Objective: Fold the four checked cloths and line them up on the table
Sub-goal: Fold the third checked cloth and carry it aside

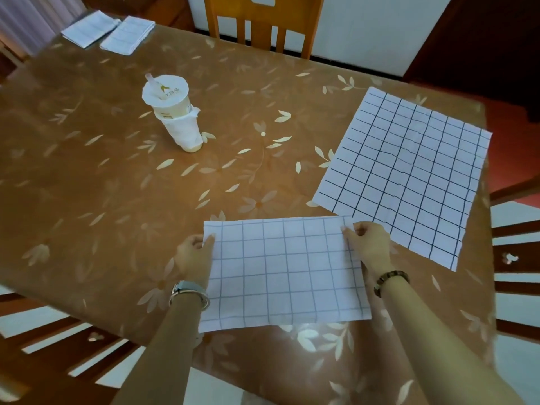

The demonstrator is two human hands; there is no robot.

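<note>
Pinching the near checked cloth (pixel 286 273) at its two far corners: left hand (pixel 194 255) on the left corner, right hand (pixel 368 247) on the right, thumbs on top and the other fingers curled in at the edge. Forearms reaching in from the near side, wrists fairly straight, grey-strapped watch (pixel 188 289) on the left, brown bead bracelet (pixel 391 280) on the right. Lying flat by the front edge of the table (pixel 87 171), a wide rectangle of thin white fabric with a pale grey grid.

Just past the right hand, a second checked cloth (pixel 403 176) spread open as a big square, darker lines, faint creases, its edge meeting the held one's right corner. Way off at the far left corner, a folded cloth (pixel 87 29) with another folded cloth (pixel 128 35) right beside it. Glossy brown floral table cover, plus a paper-wrapped drink cup (pixel 175 115) with a straw, standing left of middle.
</note>
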